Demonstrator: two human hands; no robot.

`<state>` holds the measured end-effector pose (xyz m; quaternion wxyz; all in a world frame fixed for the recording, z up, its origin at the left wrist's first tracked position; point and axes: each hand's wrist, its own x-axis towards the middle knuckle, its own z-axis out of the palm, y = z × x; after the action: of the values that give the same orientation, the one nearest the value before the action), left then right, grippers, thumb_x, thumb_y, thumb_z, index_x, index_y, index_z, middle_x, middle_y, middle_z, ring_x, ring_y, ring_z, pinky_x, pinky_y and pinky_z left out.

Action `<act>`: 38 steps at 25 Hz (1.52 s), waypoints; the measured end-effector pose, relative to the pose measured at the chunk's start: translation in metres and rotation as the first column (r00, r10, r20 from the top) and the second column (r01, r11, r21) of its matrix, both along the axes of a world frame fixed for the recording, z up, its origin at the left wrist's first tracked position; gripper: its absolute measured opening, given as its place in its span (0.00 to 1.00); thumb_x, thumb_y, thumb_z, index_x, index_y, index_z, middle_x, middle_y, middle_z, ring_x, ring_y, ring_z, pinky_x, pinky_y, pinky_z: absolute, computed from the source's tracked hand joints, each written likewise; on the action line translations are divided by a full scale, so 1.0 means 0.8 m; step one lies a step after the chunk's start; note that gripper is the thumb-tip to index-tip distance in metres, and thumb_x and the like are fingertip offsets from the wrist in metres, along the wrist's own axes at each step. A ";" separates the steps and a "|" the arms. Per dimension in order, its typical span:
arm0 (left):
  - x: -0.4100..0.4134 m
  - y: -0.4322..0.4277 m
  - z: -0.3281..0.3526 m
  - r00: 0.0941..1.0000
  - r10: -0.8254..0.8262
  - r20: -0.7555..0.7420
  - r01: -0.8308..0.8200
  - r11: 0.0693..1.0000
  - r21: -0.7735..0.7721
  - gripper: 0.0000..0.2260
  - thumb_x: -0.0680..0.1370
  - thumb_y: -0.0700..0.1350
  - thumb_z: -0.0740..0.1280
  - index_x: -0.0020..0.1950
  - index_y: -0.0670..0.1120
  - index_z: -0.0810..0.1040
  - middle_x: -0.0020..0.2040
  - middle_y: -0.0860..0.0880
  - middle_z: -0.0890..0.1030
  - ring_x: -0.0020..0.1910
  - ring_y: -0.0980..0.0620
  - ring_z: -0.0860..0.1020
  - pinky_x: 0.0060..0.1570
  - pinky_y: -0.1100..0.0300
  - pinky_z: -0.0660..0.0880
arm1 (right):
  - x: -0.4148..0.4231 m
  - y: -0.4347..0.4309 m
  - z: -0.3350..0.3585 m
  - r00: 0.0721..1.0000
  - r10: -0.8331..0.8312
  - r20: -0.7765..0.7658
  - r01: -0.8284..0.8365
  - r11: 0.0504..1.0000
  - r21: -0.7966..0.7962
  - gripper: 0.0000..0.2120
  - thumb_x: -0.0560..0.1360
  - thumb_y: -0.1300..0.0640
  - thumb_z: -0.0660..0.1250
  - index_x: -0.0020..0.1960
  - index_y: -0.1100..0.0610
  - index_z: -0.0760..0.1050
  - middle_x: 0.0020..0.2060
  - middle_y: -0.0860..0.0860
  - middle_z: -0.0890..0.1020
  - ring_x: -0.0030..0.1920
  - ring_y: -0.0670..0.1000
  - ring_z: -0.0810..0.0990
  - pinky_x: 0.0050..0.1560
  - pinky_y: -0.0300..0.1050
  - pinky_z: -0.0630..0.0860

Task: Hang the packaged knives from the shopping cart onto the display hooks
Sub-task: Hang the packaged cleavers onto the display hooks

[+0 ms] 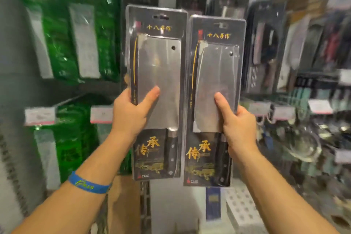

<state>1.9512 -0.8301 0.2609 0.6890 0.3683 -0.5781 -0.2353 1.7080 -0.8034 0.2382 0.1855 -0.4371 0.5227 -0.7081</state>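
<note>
**Two knife packs are being held up side by side**

The left hand (131, 112) is grasping the left packaged knife (157, 62) at its left edge. The right hand (238, 127) is grasping the right packaged knife (216, 74) at its right edge. Both are standing upright with their inner edges just beside each other. Green packages (57, 43) are hanging far left and dark packages (266, 43) far right.

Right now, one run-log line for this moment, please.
left hand: grips left knife pack | right hand: grips right knife pack | both packs upright, not yet hung
</note>
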 end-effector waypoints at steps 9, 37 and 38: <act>-0.022 -0.048 0.160 0.993 0.119 0.013 -0.116 0.981 -0.153 0.27 0.64 0.72 0.71 0.55 0.56 0.79 0.52 0.56 0.85 0.50 0.56 0.84 0.56 0.47 0.82 | -0.039 -0.078 0.166 0.972 -0.069 -0.225 0.021 0.977 -0.212 0.37 0.63 0.21 0.68 0.34 0.55 0.62 0.28 0.53 0.65 0.30 0.52 0.64 0.34 0.48 0.62; -0.081 -0.054 0.270 0.861 0.482 0.161 -0.437 0.864 -0.251 0.22 0.66 0.73 0.69 0.50 0.60 0.77 0.45 0.62 0.80 0.47 0.63 0.78 0.41 0.65 0.73 | -0.106 -0.144 0.218 0.908 -0.072 -0.413 -0.008 0.982 -0.189 0.38 0.61 0.18 0.64 0.29 0.55 0.66 0.20 0.44 0.71 0.25 0.47 0.71 0.29 0.48 0.70; -0.081 -0.053 0.269 0.865 0.471 0.175 -0.426 0.872 -0.241 0.27 0.65 0.74 0.69 0.53 0.55 0.79 0.50 0.58 0.82 0.52 0.56 0.80 0.47 0.59 0.77 | -0.102 -0.146 0.219 0.908 -0.040 -0.418 -0.026 0.988 -0.150 0.39 0.61 0.17 0.64 0.31 0.56 0.69 0.23 0.44 0.75 0.28 0.48 0.75 0.33 0.50 0.75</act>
<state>1.8867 -0.8728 0.4762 0.6866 0.4484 -0.5713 0.0337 1.6266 -0.9206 0.4135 0.0324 -0.5899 0.4964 -0.6360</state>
